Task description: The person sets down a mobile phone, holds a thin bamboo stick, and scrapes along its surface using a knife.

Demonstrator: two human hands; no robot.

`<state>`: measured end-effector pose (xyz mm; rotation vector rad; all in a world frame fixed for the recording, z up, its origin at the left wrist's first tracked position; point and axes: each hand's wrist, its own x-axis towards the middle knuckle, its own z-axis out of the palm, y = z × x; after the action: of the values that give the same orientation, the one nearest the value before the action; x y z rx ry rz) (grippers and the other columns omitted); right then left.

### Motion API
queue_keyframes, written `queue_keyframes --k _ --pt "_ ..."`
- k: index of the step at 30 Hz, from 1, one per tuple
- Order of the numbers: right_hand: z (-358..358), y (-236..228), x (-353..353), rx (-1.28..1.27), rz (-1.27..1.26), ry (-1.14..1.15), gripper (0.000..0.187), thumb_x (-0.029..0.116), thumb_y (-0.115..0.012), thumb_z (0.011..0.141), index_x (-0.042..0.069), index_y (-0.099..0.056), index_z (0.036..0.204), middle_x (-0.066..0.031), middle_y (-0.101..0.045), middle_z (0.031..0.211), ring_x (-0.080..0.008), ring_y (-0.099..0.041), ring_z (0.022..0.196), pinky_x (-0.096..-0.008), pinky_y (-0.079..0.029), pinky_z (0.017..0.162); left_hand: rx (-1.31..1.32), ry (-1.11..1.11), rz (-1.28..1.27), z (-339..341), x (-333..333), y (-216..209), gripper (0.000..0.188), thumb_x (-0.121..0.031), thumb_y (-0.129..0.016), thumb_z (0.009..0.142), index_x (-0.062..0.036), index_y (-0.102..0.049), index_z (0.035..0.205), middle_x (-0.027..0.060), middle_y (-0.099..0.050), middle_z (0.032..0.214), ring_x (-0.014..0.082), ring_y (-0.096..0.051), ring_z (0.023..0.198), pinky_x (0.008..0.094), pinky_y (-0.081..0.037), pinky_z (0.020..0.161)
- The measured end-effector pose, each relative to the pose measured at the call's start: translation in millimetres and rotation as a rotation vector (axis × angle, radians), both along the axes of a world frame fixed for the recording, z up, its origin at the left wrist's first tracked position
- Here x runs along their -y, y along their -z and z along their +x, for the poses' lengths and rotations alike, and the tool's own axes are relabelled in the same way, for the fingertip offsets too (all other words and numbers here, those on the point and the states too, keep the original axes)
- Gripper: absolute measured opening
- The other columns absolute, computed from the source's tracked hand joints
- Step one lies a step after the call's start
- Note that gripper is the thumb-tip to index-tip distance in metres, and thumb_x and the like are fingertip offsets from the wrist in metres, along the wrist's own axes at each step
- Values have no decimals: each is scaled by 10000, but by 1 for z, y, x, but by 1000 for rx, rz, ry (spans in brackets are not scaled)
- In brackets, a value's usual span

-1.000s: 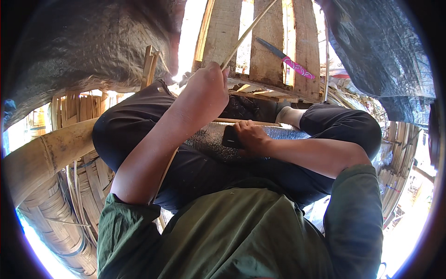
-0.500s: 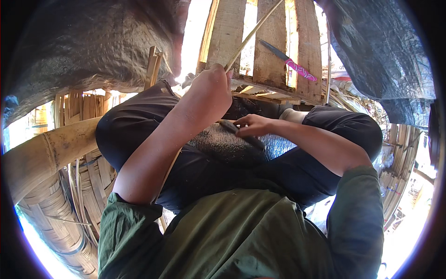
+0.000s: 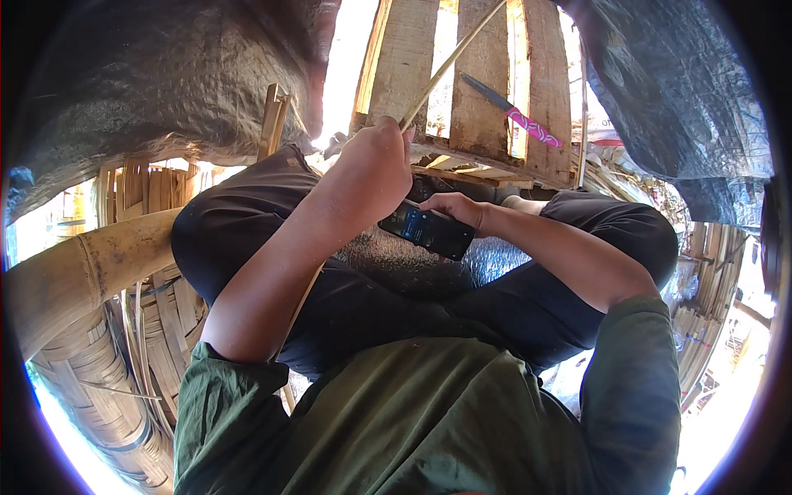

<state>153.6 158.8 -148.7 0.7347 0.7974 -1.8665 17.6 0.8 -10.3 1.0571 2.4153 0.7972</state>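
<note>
My left hand (image 3: 379, 157) is closed around a long, thin bamboo strip (image 3: 452, 62). One end of the strip slants up and away to the right, while its other part shows below my left forearm. Lower and to the right, my right hand (image 3: 459, 211) grips a dark smartphone (image 3: 427, 233) by its far edge, over my lap. The phone's screen faces up and is dimly lit. My left hand hides part of the space just beyond the phone's left end.
A knife (image 3: 532, 128) with a pink patterned handle lies on the wooden slats (image 3: 478, 107) ahead. Dark plastic sheeting (image 3: 676, 99) hangs at both sides. A thick bamboo pole (image 3: 91, 264) runs by my left knee, above woven bamboo strips (image 3: 107, 388).
My right hand has turned the phone so its screen now faces up, and has shifted slightly toward the far edge of it. My left hand and the strip stay put.
</note>
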Motion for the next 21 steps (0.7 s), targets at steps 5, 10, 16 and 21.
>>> queue_keyframes --k 5,10,16,21 --pt "-1 -7 -2 24 -102 16 476 431 -656 875 30 -641 1131 -157 -677 906 -278 -690 801 -548 -580 750 37 -12 -28 -1 1 -1 302 -202 -465 1010 74 -525 902 310 -606 738 497 -611 771 540 -461 679" --pt "1 14 -7 -3 -180 70 489 378 -661 879 18 -613 1206 -200 -669 1079 -334 -673 948 -636 -495 900 -9 35 4 1 1 -7 301 -205 -463 1011 74 -518 912 316 -605 743 500 -611 779 541 -460 673" --pt "0 -4 -4 -43 -218 78 518 359 -685 853 11 -593 1225 -217 -650 1107 -363 -658 974 -648 -489 897 -32 43 22 0 3 -4 308 -208 -462 1011 76 -501 897 321 -599 725 512 -604 763 551 -459 659" --pt "-2 -15 0 -79 -260 93 547 343 -704 831 5 -576 1242 -232 -635 1131 -387 -646 995 -657 -485 894 12 10 29 0 2 -1 304 -198 -459 1010 79 -499 891 327 -592 710 513 -605 753 551 -460 646"
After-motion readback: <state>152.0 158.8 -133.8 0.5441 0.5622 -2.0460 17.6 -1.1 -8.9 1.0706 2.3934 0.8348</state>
